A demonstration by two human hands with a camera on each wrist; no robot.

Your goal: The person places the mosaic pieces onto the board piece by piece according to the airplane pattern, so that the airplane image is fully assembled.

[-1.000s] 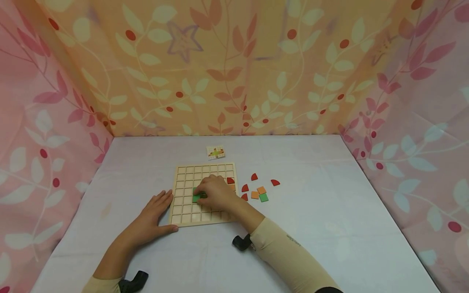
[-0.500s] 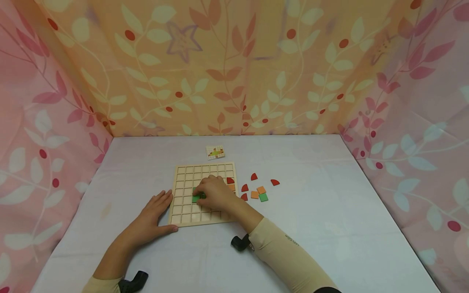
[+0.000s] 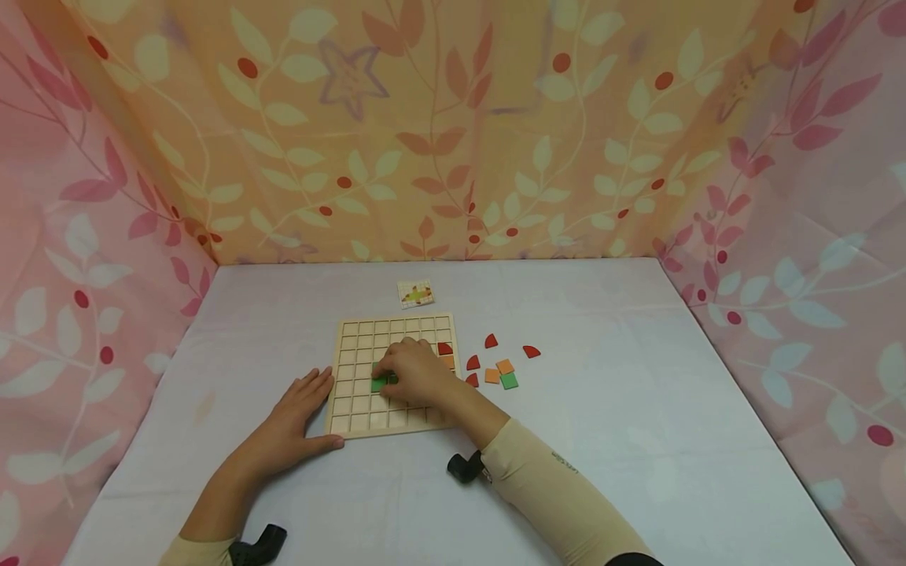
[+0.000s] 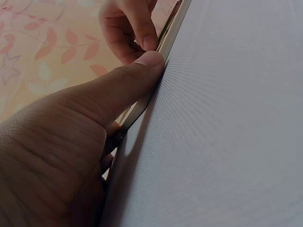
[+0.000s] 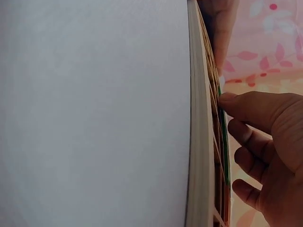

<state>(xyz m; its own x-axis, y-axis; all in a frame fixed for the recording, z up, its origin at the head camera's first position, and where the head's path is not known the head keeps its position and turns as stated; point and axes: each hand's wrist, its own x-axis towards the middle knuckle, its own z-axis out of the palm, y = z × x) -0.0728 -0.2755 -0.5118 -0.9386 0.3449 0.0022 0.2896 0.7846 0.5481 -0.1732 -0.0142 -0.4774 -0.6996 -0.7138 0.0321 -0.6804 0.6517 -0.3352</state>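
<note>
Both hands on a pale wooden grid board, a bit left of the middle of a white worktop.
Head view: left hand has fingers pretty straight along the board's left edge, thumb at its near-left corner; right hand bends over green square tiles near the board's middle. Left wrist view: left thumb's on the rim. Right wrist view: right fingers are bent, can't tell if they're pinching anything.

Beige sleeves end beside bent black wrist cameras.
</note>
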